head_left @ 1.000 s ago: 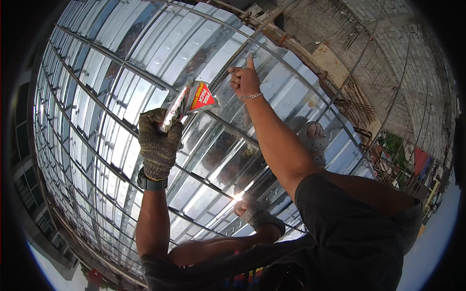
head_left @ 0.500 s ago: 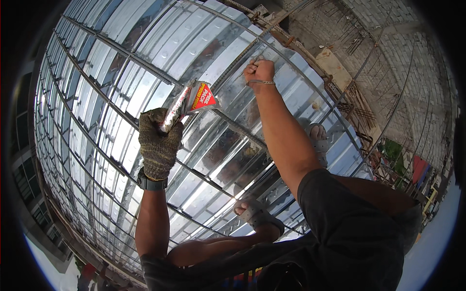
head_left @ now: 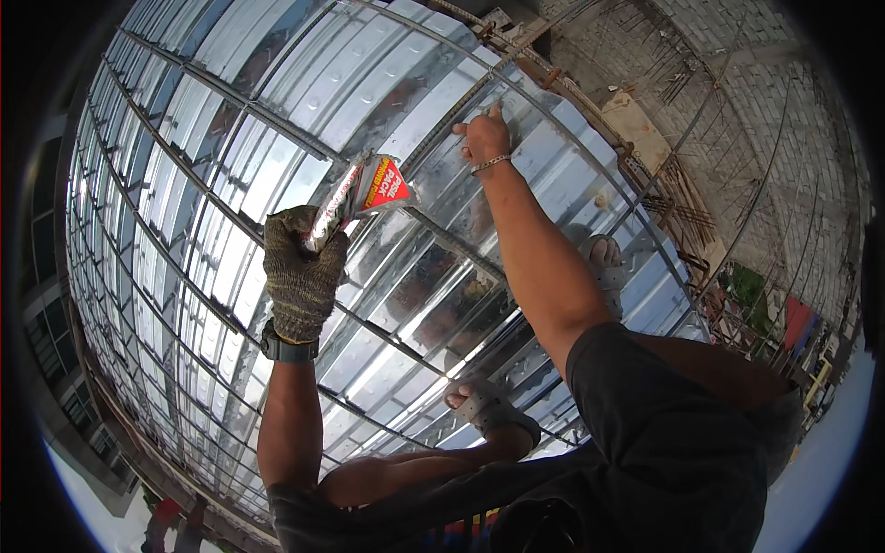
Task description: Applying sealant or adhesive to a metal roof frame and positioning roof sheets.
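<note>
My left hand [head_left: 302,276], in a dark knitted work glove, is closed around the lower end of a crumpled silver foil pouch [head_left: 334,214]. The pouch's wider red-and-silver end points up and to the right, over the rebar. My bare right hand [head_left: 487,136] is to the right of the pouch, above the shiny ribbed metal decking [head_left: 378,101]. Its fingers are partly spread, and nothing shows in them. A long rebar [head_left: 452,115] runs close by that hand.
Crossing rebars [head_left: 230,97] form a grid over the decking. My sandalled left foot [head_left: 484,405] and right foot [head_left: 604,258] rest among them. Beyond the deck's right edge, a lower level holds a grey block wall [head_left: 793,166] and bundled bars [head_left: 678,198].
My right hand has gone from closed to partly spread fingers, shifting slightly left and down. My left hand and the pouch stay almost where they were.
</note>
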Demonstrator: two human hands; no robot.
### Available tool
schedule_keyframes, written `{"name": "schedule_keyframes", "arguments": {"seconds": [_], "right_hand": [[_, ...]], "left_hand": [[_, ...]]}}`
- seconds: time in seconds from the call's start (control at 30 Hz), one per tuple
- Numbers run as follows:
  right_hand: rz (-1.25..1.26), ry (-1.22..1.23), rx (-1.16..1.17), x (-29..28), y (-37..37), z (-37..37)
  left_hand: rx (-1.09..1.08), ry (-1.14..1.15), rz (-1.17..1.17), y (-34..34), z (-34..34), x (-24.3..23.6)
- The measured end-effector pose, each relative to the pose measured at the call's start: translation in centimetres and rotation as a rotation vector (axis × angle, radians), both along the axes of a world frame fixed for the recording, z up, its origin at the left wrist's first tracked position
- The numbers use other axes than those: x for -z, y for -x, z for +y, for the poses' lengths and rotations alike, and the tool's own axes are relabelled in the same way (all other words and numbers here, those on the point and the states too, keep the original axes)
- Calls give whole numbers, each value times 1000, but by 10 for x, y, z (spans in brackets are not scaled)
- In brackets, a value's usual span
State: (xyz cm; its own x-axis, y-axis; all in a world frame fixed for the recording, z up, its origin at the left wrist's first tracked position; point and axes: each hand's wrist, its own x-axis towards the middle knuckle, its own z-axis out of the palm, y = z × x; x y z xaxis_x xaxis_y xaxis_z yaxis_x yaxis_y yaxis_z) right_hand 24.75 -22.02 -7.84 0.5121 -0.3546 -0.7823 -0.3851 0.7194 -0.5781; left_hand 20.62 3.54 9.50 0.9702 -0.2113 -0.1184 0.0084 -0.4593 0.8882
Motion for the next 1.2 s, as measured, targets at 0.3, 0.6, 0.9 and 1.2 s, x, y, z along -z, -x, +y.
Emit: {"name": "schedule_keyframes", "arguments": {"seconds": [0.3,0.6,0.9,1.2], "right_hand": [[-122,-22,31,-4,15,-2],[-150,96,-250,-6,13,-1],[-90,-81,-156,3,12,1],[-104,-172,-115,10,6,3]], "left_hand": [[12,48,-10,0,-7,-3],[-13,36,62,3,-9,-7],[21,10,-17,0,-6,-4],[-33,86,105,3,-16,-11]]}}
